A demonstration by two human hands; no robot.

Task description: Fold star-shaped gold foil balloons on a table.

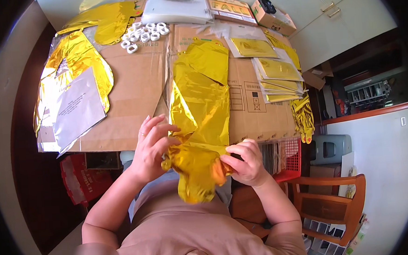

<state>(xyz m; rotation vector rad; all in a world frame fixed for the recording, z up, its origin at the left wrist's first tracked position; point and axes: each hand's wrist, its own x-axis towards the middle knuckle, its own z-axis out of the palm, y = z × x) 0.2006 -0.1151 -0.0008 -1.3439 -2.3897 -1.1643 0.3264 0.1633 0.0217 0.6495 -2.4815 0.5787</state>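
A flat, uninflated gold foil balloon lies lengthwise across the cardboard, its near end hanging over the front edge toward me. Along that edge my left hand has its fingers curled on the foil's left side, holding it. On the other side my right hand pinches the foil between thumb and fingers. Below the hands the loose end drops in a crumpled fold, with an orange patch near my right fingers. My left thumb is mostly hidden.
Cardboard covers the table. More gold foil and a printed sheet lie at left. Small white ribbon rolls sit near clear plastic sleeves. Packaged gold foil is stacked at right. A wooden chair stands at lower right.
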